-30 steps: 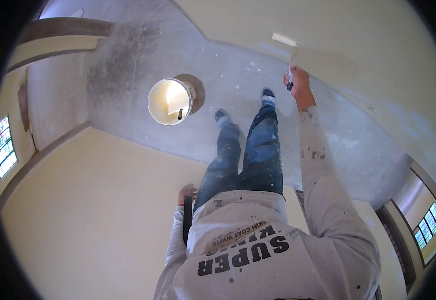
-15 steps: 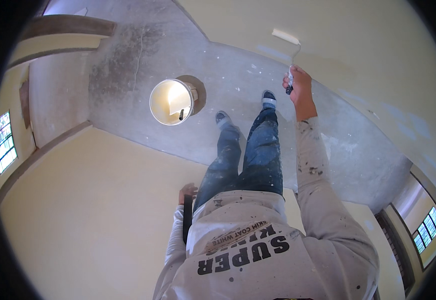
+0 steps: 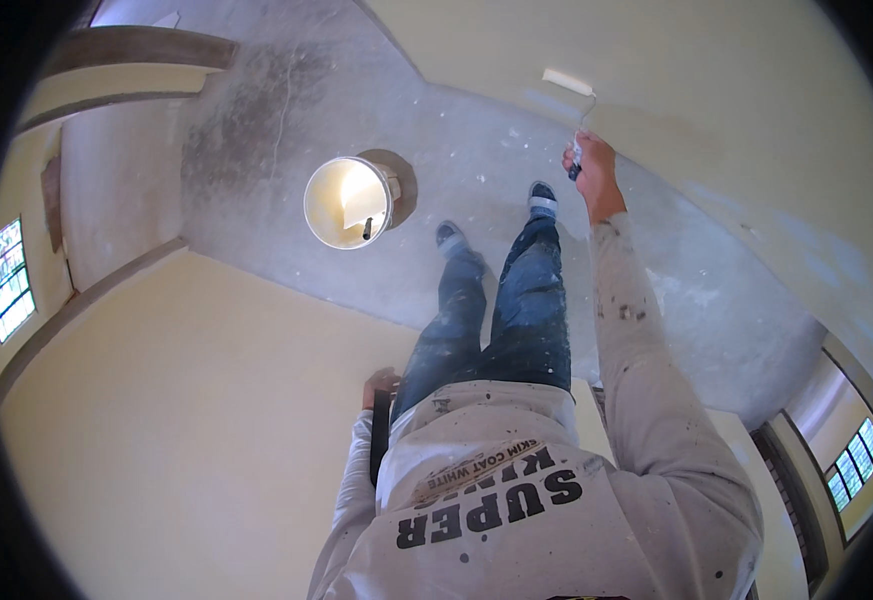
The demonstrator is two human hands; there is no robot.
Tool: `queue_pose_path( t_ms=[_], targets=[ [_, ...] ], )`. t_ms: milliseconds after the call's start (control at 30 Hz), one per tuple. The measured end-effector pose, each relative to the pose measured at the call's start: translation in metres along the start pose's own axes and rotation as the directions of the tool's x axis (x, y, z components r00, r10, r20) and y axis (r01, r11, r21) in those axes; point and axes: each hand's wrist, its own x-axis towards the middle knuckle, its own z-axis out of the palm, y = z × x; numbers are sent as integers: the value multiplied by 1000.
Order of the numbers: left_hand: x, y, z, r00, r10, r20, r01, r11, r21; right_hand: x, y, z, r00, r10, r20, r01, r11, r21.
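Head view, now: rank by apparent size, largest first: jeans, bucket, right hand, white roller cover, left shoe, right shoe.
1. Jeans
2. Bucket
3. Right hand
Not ranked: white roller cover, left shoe, right shoe. They look too alike in size to separate.

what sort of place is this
Probably an indoor room under painting or finishing work: the grey floor is bare and speckled, a bucket stands on it, and the right hand holds a paint roller near a pale wall.
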Motion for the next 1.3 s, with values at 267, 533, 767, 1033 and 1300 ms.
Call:
queue_pose_path(
  t_ms=[267, 533, 767, 1033, 1300],
  targets=[
    [24, 32, 9, 997, 76, -19, -72, 985, 158, -100, -2, -9, 997, -76, -3, 76, 997, -7],
    [60, 44, 11, 982, 188, 22, -183, 912, 367, -222, 75, -99, 970, 59, -238, -64, 998, -14],
    [87, 85, 20, 981, 160, 111, -160, 987, -7, -234, 78, -137, 930, 132, -344, -110, 990, 84],
    [100, 39, 92, 963, 223, 148, -250, 946, 204, -212, 63, -104, 977, 142, -156, -160, 981, -106],
    [22, 11, 182, 954, 299, -11, -255, 834, 488, -115, 9, -62, 999, -20, -43, 17, 997, -71]
  ],
)
